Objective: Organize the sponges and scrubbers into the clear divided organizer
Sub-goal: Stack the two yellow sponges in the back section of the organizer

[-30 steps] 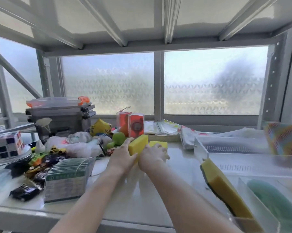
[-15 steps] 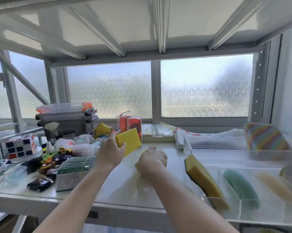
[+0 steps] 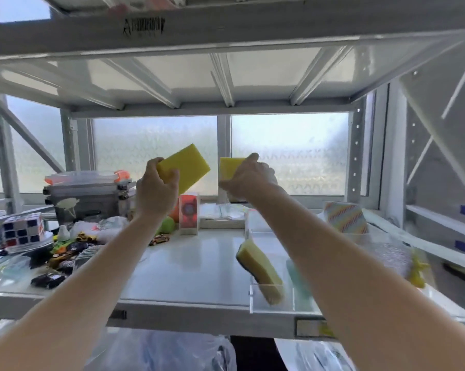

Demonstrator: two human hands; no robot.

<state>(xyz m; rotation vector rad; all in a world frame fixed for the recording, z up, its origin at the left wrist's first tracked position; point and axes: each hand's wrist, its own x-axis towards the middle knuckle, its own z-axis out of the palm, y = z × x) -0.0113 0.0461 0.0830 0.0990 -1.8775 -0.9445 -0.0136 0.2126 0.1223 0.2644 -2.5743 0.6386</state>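
Note:
My left hand (image 3: 156, 187) grips a yellow sponge (image 3: 190, 167) and holds it up high above the shelf, in front of the frosted window. Beside it my right hand (image 3: 248, 176) holds a second yellow sponge (image 3: 228, 167), also raised, its lower part hidden by my fingers. The clear divided organizer (image 3: 269, 303) stands on the right of the shelf, partly behind my right forearm. A yellow sponge with a dark scouring side (image 3: 260, 269) leans in its left compartment. A green scrubber (image 3: 297, 274) lies in the compartment beside it, mostly hidden.
A rainbow-striped sponge (image 3: 345, 219) stands behind the organizer. Toy cars (image 3: 71, 249), a puzzle cube (image 3: 22, 231), grey stacked cases (image 3: 89, 194), a green ball (image 3: 168, 224) and an orange box (image 3: 190, 214) crowd the shelf's left and back. An upper shelf (image 3: 226, 30) hangs close overhead.
Both hands have lifted from the shelf surface to well above it, each with a yellow sponge. The right hand's sponge has left the shelf. The camera has pulled back and tilted up.

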